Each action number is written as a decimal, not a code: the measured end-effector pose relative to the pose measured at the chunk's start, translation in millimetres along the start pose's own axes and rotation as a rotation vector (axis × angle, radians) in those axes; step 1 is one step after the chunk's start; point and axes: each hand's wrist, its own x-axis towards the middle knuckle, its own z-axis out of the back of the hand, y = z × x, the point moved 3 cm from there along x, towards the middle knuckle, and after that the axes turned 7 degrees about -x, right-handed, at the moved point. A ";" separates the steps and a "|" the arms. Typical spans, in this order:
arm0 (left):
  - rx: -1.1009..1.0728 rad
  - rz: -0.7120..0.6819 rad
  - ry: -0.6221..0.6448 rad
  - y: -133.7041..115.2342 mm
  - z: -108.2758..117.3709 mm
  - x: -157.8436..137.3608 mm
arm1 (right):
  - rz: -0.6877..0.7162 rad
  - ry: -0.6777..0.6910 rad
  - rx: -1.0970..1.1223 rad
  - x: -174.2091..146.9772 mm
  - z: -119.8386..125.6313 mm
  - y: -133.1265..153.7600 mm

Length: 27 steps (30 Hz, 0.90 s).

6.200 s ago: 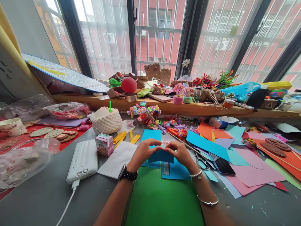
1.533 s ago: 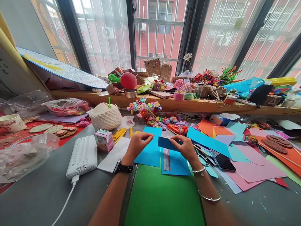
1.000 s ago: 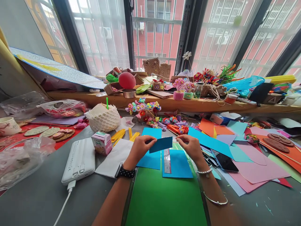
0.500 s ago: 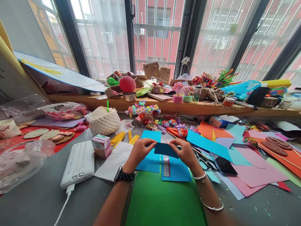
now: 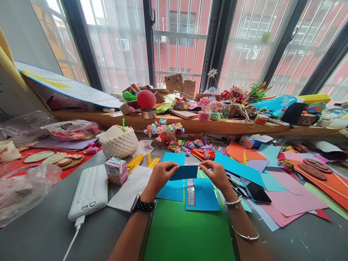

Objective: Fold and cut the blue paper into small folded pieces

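Observation:
My left hand [image 5: 161,178] pinches a small dark-blue paper piece [image 5: 184,173] by its upper left part, between thumb and fingers. At the paper's upper right corner, the fingertips of my right hand [image 5: 216,175] are pinched together. The piece is held up above the work surface, roughly level. Beneath it lie a blue paper sheet [image 5: 208,199] and, to the left, another blue sheet [image 5: 171,192], partly hidden by my left hand. A clear ruler [image 5: 191,194] with a red edge rests on the right sheet. Both sheets lie partly over a green board [image 5: 189,232].
Left of the board are a white power bank [image 5: 89,192] with a cable, a drink carton [image 5: 116,171] and white paper [image 5: 130,188]. To the right lie scissors [image 5: 238,189], a phone [image 5: 255,191], a blue strip [image 5: 239,168] and pink paper [image 5: 296,188]. Craft flowers [image 5: 165,131] stand behind.
The small blue piece has shifted left and now faces me more flatly. My right fingers have moved from over its right side to its upper right corner. The camera has shifted slightly.

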 end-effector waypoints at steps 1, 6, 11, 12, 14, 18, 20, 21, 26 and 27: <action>-0.008 0.008 -0.012 0.6 1.6 0.3 | -0.036 -0.039 0.002 0.5 2.9 -3.8; -0.078 -0.002 0.073 -1.8 -7.6 -1.3 | 0.066 -0.039 0.077 -1.1 -4.1 10.3; -0.143 0.007 0.103 -1.3 -11.8 -1.9 | 0.131 0.101 0.069 -3.1 -17.9 28.0; -0.168 0.030 0.085 0.3 -10.1 -1.3 | 0.114 0.091 0.075 -2.9 -17.3 27.2; -0.234 0.092 0.027 4.8 -5.7 0.4 | 0.077 0.074 0.094 -2.3 -15.0 23.5; -0.394 0.190 -0.082 12.0 -1.9 2.5 | 0.011 0.071 0.142 -1.8 -13.1 15.9; -0.400 0.203 -0.064 12.4 -4.8 2.7 | -0.006 0.070 0.163 -2.1 -14.2 14.9; -0.379 0.208 -0.027 12.0 -7.5 2.5 | -0.010 0.069 0.168 -2.3 -14.9 15.1; -0.310 0.244 0.170 13.7 -18.0 1.0 | -0.023 0.102 0.154 -1.0 -17.0 15.2; -0.323 0.262 0.166 15.7 -17.3 1.1 | -0.036 0.106 0.147 -0.2 -16.1 13.0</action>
